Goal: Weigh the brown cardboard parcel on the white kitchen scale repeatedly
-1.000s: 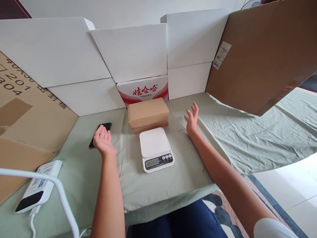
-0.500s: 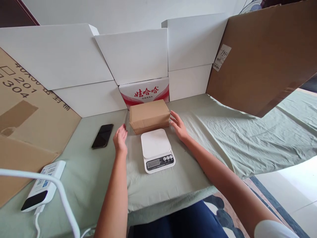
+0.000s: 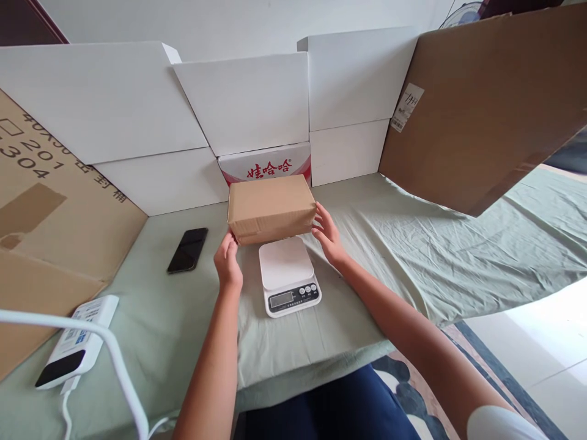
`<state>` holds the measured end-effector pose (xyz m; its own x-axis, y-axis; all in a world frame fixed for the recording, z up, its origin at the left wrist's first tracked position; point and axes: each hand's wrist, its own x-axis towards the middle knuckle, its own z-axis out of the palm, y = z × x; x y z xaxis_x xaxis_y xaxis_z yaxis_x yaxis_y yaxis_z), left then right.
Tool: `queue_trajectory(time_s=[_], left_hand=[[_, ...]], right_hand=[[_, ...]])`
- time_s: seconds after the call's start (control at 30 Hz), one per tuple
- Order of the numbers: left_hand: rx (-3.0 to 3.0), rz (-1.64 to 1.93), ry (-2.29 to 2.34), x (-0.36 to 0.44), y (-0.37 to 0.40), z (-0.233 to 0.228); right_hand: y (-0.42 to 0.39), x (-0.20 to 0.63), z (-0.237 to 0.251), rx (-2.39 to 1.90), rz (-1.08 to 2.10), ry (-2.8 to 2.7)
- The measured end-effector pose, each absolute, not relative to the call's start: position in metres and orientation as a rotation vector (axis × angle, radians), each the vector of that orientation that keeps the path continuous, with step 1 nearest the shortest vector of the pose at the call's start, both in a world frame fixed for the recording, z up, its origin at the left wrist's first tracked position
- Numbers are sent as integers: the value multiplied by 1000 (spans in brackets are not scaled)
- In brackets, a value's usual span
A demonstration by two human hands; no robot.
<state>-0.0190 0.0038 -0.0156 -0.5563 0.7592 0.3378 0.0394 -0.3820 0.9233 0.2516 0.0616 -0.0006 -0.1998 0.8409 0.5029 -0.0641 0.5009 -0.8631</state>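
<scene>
A brown cardboard box (image 3: 273, 208) is held between my two hands, behind a white kitchen scale (image 3: 288, 272). My left hand (image 3: 228, 260) grips its lower left corner, with the fingertips partly hidden under the box. On the opposite end, my right hand (image 3: 328, 235) presses its fingers against the right side. The box seems slightly raised off the cloth, its front edge just behind the scale's platform. Nothing lies on the scale, and its display looks blank.
A black phone (image 3: 187, 250) lies left of my left arm. Farther left are a white power bank (image 3: 77, 342) and a white cable (image 3: 114, 351). White boxes (image 3: 247, 101) form a back wall, with large cardboard panels (image 3: 477, 110) at the sides. Green cloth (image 3: 316, 342) covers the table.
Both hands have closed on the cardboard box. It has come up a little and nearer to me, covering more of the printed carton behind.
</scene>
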Motion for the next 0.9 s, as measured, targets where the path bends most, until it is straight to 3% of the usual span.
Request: queue_trajectory(time_s=[0.37, 0.9], left_hand=[[1049, 1958, 1384, 18, -112, -28], [985, 2019, 1381, 21, -119, -24]], right_hand=[[-18, 292, -26, -681, 787, -1670], [-26, 295, -16, -727, 829, -1542]])
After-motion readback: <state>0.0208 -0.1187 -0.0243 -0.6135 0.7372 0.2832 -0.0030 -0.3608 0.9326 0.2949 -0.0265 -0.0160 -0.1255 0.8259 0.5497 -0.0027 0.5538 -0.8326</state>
